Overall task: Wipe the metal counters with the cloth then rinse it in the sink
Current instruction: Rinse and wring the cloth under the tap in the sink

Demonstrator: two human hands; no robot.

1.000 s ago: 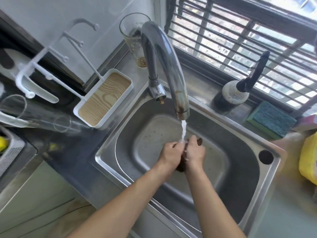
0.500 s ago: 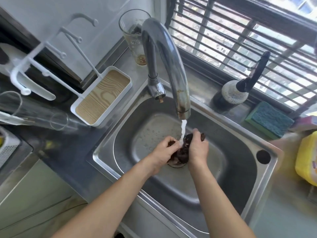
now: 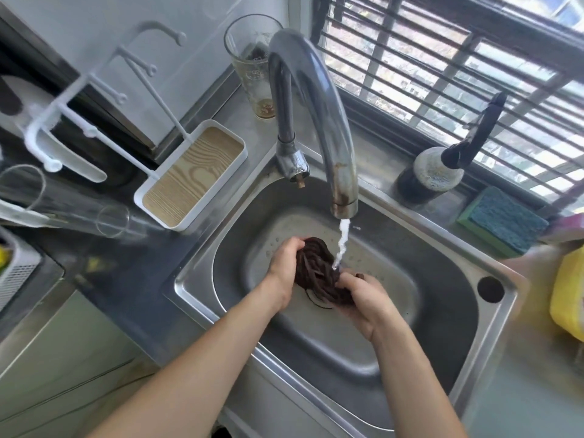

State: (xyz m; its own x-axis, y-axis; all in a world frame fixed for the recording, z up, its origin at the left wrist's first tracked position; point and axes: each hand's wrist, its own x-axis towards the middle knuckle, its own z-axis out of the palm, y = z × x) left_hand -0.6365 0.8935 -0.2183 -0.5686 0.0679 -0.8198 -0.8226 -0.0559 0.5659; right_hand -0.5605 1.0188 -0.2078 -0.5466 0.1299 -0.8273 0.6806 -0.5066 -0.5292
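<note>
Spread apart now, left hand and right hand twist cloth.

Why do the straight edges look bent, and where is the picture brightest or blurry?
Head view: the wide lens bows the window bars and sink rim; daylight blows out the window; the rack at left smears; cloth and both hands stay sharp.

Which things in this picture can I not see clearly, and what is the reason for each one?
- Sink drain, head view: mostly hidden under the cloth and both hands.
- Cloth: its ends are wrapped inside the left hand and the right hand.
- Yellow object: cut off by the right edge.
- Glass print: too small to read.
</note>
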